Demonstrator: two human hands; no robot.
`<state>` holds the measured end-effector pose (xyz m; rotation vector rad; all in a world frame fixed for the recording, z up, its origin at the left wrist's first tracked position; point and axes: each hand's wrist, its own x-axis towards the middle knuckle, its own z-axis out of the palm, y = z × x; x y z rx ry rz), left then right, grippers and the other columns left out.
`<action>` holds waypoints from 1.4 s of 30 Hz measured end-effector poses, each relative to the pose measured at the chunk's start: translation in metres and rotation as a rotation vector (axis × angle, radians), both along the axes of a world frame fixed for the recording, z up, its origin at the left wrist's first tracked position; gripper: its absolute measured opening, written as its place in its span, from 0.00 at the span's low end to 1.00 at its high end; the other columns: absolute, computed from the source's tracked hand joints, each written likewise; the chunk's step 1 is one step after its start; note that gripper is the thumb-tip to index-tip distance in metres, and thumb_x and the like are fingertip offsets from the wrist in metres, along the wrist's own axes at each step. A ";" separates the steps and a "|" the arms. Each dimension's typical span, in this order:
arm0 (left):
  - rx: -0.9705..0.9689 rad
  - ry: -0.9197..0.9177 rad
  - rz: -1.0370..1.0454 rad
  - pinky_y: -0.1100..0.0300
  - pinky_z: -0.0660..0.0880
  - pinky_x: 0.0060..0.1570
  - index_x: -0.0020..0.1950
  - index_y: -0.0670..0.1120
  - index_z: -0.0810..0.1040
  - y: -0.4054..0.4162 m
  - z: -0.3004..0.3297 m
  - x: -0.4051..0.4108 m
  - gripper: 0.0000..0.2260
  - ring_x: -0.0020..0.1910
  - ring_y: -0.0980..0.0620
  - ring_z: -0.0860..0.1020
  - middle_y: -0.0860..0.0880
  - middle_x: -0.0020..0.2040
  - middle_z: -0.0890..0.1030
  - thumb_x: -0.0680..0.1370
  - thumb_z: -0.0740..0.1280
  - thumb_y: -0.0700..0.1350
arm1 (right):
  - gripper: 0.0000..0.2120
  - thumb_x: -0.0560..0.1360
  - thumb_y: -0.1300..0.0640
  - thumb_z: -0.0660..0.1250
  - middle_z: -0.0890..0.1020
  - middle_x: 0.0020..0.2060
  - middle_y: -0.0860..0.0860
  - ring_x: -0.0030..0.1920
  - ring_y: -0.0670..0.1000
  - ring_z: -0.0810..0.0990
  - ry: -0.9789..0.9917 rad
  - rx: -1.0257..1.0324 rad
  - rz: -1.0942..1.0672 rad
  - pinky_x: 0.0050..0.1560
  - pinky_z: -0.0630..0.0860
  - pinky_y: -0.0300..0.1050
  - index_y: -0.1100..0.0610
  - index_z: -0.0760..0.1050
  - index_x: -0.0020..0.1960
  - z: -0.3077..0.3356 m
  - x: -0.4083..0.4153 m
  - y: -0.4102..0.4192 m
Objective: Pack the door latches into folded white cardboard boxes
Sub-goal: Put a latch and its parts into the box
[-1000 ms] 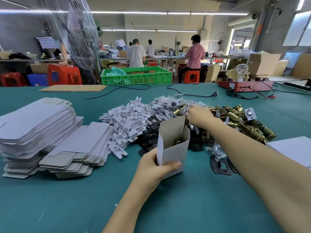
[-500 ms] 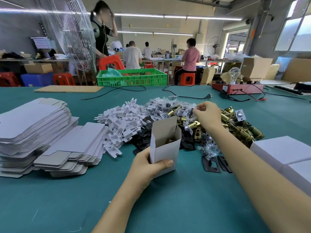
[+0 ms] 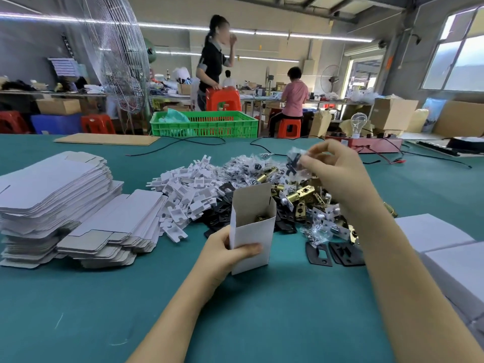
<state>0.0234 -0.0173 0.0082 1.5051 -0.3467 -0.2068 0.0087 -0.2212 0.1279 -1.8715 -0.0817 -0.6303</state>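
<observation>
Centre frame: my left hand grips a box, upright on the green table, top flap open, thumb across its front; a brass piece shows inside. Upper right of centre: my right hand is raised over the heap, fingertips pinching a small clear bag with dark parts inside. Behind the box: latches, brass, piled loose with bagged parts. Left of them: white inserts, heaped. Lower right of the box: black plates, flat on the table. Left edge: flat box blanks, in two stacks. Right edge: white boxes, closed. Top centre: green crate at the table's far edge.
</observation>
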 end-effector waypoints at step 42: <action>-0.292 0.147 -0.011 0.57 0.80 0.47 0.60 0.52 0.83 -0.014 0.012 -0.016 0.27 0.56 0.46 0.82 0.44 0.59 0.83 0.73 0.59 0.68 | 0.20 0.81 0.39 0.52 0.79 0.59 0.42 0.61 0.40 0.76 0.286 0.447 0.131 0.65 0.71 0.46 0.44 0.75 0.64 -0.117 -0.028 0.073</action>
